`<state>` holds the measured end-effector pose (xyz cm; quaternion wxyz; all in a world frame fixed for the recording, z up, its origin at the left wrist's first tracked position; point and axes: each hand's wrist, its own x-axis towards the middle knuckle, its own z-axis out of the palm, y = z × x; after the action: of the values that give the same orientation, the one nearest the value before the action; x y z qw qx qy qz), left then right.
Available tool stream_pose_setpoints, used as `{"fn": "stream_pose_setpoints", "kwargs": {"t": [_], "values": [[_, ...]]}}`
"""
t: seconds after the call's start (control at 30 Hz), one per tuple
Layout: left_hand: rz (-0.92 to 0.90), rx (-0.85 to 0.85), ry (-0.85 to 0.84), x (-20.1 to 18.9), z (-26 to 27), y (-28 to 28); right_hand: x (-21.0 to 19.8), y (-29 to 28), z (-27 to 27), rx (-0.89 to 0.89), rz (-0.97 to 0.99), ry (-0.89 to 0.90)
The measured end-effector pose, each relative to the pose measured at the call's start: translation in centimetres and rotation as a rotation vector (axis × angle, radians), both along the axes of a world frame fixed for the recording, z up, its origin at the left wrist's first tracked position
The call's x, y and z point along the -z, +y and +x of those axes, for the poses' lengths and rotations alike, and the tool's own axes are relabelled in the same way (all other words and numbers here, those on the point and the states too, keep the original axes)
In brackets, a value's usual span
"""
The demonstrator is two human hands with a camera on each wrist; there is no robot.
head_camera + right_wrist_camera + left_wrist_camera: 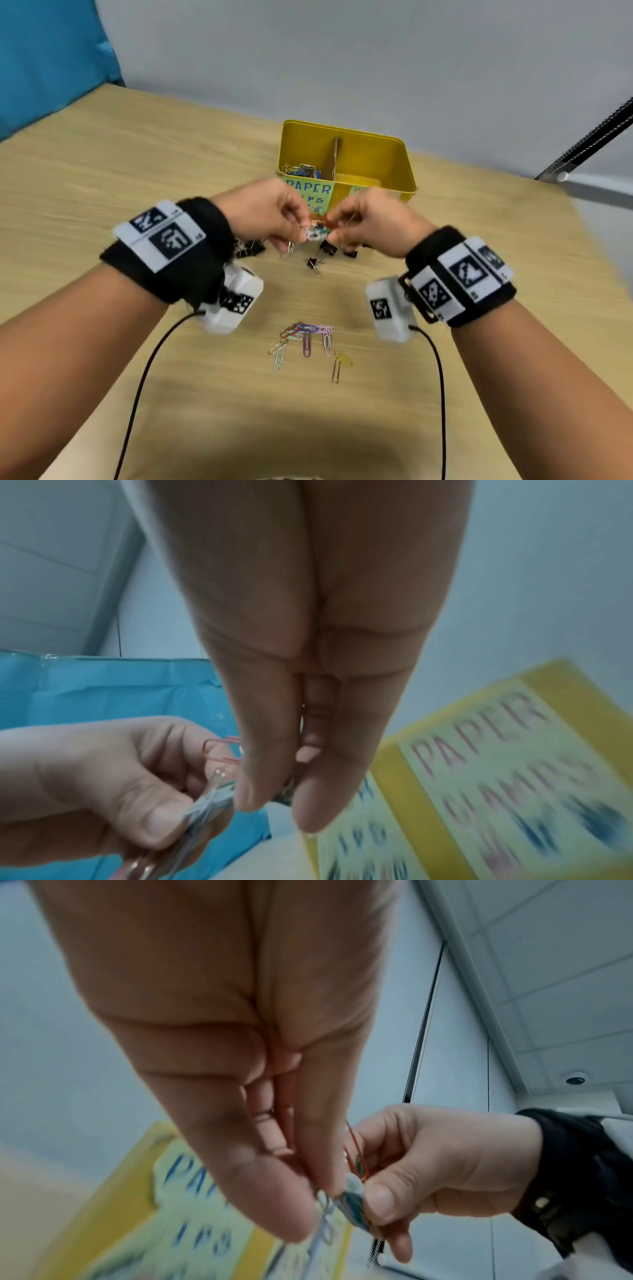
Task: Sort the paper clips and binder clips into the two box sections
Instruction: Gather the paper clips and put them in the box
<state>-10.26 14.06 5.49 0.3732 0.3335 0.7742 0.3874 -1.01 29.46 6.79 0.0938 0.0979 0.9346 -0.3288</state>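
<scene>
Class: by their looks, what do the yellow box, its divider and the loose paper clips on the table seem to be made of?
Yellow box: probably painted metal, given its glossy walls and rolled rim. Divider: apparently cardboard, brown and matte. Paper clips: bent wire in pastel and red colours, likely plastic-coated.

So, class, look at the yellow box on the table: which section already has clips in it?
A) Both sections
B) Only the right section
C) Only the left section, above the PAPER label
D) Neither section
C: in the head view, the yellow box shows a tangle of coloured paper clips left of the cardboard divider, while the right section shows only bare yellow floor.
</scene>
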Motion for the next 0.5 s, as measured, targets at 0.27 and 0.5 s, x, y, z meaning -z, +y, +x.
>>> {"fn": "stream_pose_setpoints", "kwargs": {"t": [0.27,0.5], "values": [[0.064,-0.330,0.380,-3.0,-6.7,4.4,-1.8,2.4,-9.4,0.106,0.108,0.234],[-0.099,-0.323,0.676,-1.2,-6.7,5.0,0.4,2.8,-10.8,0.021,0.328,0.130]]}}
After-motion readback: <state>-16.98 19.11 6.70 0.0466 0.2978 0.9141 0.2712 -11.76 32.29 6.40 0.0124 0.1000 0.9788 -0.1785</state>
